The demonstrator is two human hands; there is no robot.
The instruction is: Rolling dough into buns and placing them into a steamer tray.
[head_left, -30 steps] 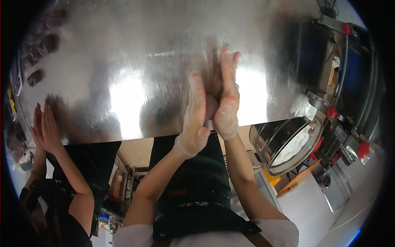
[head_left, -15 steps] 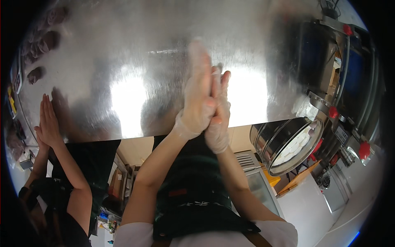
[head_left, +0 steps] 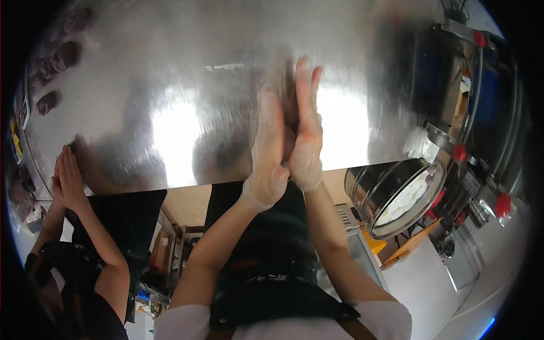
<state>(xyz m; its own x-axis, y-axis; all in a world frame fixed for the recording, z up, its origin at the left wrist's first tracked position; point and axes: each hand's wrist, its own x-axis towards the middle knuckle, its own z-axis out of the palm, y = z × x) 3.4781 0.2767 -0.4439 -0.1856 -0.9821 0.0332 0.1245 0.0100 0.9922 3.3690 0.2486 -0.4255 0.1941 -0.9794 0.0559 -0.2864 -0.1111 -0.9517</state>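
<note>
Above the front edge of a shiny metal table, my hands in clear plastic gloves face each other palm to palm. Between the palms sits a small purplish-pink dough ball, partly hidden by the fingers. My left hand presses it from the left, fingers straight and pointing away. From the other side my right hand presses it, its fingers stretched a little farther forward.
Several dark purple lumps lie at the table's far left. To the left, a co-worker's hands are pressed together at the edge. A round metal steamer-like drum with white discs inside stands at right, near machinery with red knobs.
My right hand has slid forward and my left hand back, so the palms have shifted past each other. The dough ball now shows between them. The co-worker's hands have moved slightly nearer.
</note>
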